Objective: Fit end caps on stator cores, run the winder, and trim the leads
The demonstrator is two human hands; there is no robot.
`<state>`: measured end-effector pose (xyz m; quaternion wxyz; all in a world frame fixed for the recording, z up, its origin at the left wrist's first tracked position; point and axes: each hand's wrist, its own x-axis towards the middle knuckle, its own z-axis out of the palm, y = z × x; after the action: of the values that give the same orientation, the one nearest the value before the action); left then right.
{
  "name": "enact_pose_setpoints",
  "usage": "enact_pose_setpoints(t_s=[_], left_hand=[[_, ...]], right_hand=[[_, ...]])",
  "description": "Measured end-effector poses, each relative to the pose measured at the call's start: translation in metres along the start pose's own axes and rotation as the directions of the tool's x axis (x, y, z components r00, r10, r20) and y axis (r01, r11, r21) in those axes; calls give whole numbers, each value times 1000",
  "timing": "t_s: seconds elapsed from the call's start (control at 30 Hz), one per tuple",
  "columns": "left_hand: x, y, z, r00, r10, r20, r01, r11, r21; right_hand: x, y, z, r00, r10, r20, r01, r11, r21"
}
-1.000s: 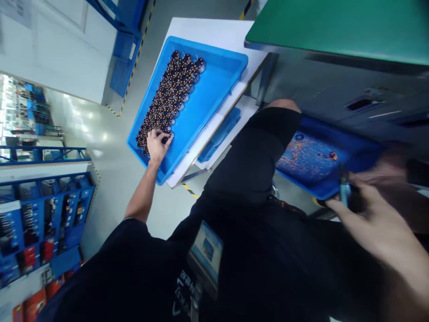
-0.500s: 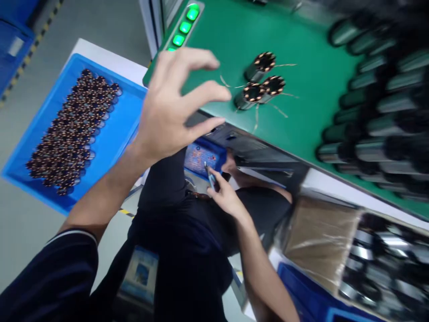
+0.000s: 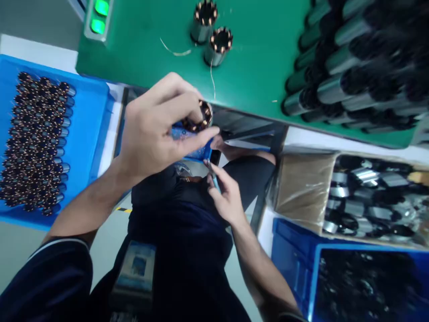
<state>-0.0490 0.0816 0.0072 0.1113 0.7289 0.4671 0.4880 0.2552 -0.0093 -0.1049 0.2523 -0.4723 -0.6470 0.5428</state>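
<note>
The left hand [image 3: 150, 132] and the right hand [image 3: 226, 197] are apart but close together, just off the near edge of the green tabletop [image 3: 261, 58]. The left fingers [image 3: 181, 100] and thumb clamp a copper-wound stator coil [image 3: 201, 117] by its sides, leaving its wound end face open to view. The right hand pinches a slim blue-handled tool [image 3: 214, 181], its tip toward the coil but not touching it. Below them, partly hidden, sits a blue tray [image 3: 197, 154].

Beyond the left hand, a bright blue tray [image 3: 89, 125] holds wound coils [image 3: 33, 143] packed side by side in tight rows, a layout that fits many in one layer. Two more coils [image 3: 204, 22] [image 3: 221, 47] stand upright near the tabletop's far left, with a loose wire lead [image 3: 176, 51] beside them. Green indicator lights [image 3: 98, 15] glow at its left edge, and rows of dark-capped cylinders [image 3: 351, 76] lie along its right side. Under that edge, a cardboard box [image 3: 368, 201] holds metal sleeves. The badge [image 3: 134, 273] on the torso shows no readable writing
</note>
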Motion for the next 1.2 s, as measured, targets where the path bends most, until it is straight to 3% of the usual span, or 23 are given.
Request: enact_pose_setpoints(t_s=[0.13, 0.27, 0.43, 0.53, 0.67, 0.87, 0.93, 1.07, 1.2], left_hand=[[-28, 29, -3, 999, -34, 33, 36, 998, -51], [-40, 36, -1, 998, -38, 45, 37, 999, 15], [-45, 39, -4, 991, -109, 76, 108, 994, 20], [-47, 36, -1, 995, -74, 66, 68, 993, 91], [-48, 34, 6, 998, 68, -18, -65, 991, 115], [-51, 39, 12, 999, 15, -28, -11, 988, 153], [-53, 39, 13, 998, 10, -58, -1, 987, 161], [-56, 34, 12, 983, -183, -8, 184, 982, 51], [-63, 22, 17, 893, -447, 50, 441, 850, -289]], right_hand=[[5, -42, -2, 979, -155, -129, 159, 987, 27], [14, -68, -3, 971, -207, -119, 206, 978, -20], [18, -71, -4, 970, -225, -95, 224, 974, -16], [19, -72, -6, 971, -223, -90, 222, 975, -27], [18, -77, -9, 971, -217, -101, 210, 975, -75], [19, -78, -10, 953, -275, -127, 266, 960, -84], [22, -72, -7, 962, -243, -120, 239, 970, -47], [34, -55, -5, 976, -159, -149, 159, 987, -10], [40, -50, -7, 955, -236, -182, 204, 963, -176]])
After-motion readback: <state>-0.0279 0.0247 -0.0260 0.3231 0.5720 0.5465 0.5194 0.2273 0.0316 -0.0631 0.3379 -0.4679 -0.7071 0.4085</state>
